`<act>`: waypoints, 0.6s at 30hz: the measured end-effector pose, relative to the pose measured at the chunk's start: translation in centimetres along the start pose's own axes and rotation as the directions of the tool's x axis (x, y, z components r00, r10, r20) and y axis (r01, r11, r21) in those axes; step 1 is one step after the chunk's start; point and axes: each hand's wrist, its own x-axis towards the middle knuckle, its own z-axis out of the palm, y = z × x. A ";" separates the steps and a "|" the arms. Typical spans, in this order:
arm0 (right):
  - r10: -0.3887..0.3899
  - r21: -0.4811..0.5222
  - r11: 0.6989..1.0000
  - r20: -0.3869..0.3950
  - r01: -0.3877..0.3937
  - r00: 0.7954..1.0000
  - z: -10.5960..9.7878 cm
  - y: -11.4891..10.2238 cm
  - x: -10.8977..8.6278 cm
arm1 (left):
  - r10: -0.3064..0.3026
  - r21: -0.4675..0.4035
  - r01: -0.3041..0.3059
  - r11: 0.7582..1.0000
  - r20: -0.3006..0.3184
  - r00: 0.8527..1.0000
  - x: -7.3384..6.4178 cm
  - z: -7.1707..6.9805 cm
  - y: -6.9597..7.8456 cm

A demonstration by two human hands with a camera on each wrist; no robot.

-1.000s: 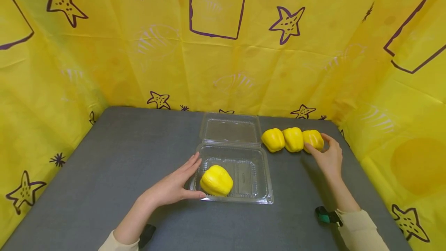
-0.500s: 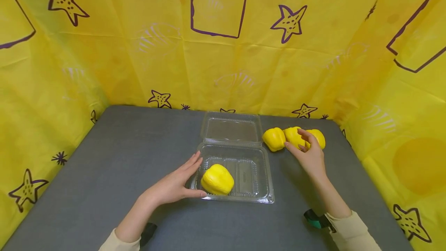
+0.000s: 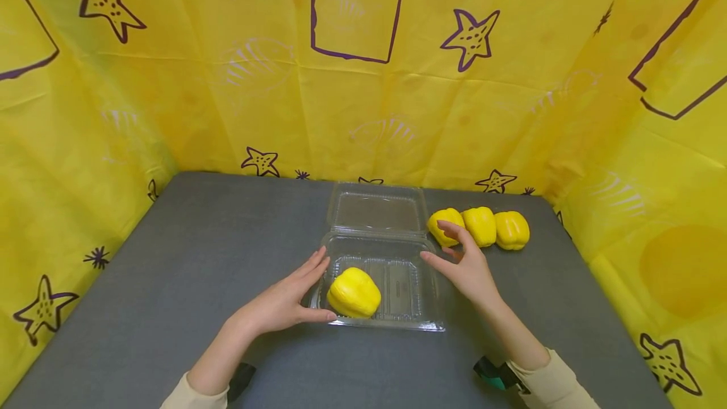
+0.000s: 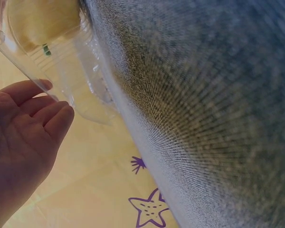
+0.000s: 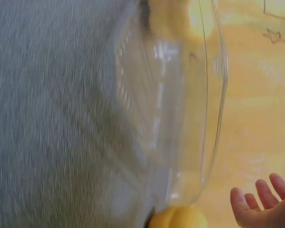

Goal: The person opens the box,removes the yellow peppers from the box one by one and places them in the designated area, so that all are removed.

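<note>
A yellow bell pepper (image 3: 354, 293) lies in the left front part of a clear plastic clamshell box (image 3: 440, 295). My left hand (image 3: 278, 305) rests along the box's left side, fingers fairly straight and thumb at the front rim; in the left wrist view its fingertips (image 4: 61, 111) touch the plastic edge. Nothing is in my right hand (image 3: 471, 273), which hovers by the box's right rim with fingers loosely bent. It partly covers the leftmost pepper (image 3: 445, 214) of a row, beside a middle pepper (image 3: 481, 226) and a right one (image 3: 512, 230).
The box's lid (image 3: 375, 210) lies folded back, pointing away from me. Grey cloth covers the table (image 3: 238, 226). A yellow curtain (image 3: 363, 100) with starfish drawings encloses the back and both sides.
My right hand has travelled left from the rightmost pepper, passing the middle one, to beside the box. The peppers and my left hand stay where they were.
</note>
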 end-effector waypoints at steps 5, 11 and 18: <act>-0.021 0.030 0.999 0.053 0.020 0.998 1.1 -0.4 -0.5 | 0.004 0.005 -0.004 1.000 0.000 1.000 0.0 0.0 0.0; -0.048 0.055 0.998 0.112 0.042 0.993 2.1 -0.5 -1.0 | 0.006 0.002 -0.006 1.000 0.000 1.000 -0.1 0.0 0.0; -0.040 0.050 0.998 0.179 0.031 0.983 3.5 -0.7 -1.4 | 0.010 -0.003 -0.010 1.000 0.001 1.000 0.0 0.0 0.0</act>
